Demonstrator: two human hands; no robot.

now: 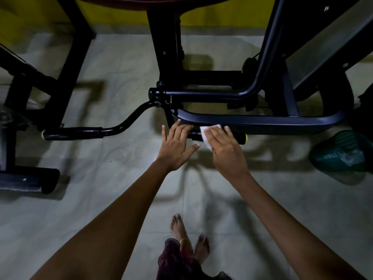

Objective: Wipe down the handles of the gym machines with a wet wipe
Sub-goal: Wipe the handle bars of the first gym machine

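A black gym machine has two horizontal handles with yellow end caps. The right handle [239,137] sits just in front of me. My right hand [226,150] lies over it and presses a white wet wipe [204,136] around the bar. My left hand [177,146] is beside it on the left, fingers straight and spread, its fingertips resting on the inner end of the same handle. The left handle [72,133] sticks out to the left, with no hand on it.
The machine's dark frame [262,120] and upright post [167,47] stand behind the handles. A second black machine [26,98] is at the left. A green bin [341,152] sits on the tiled floor at the right. My bare feet [189,237] are below.
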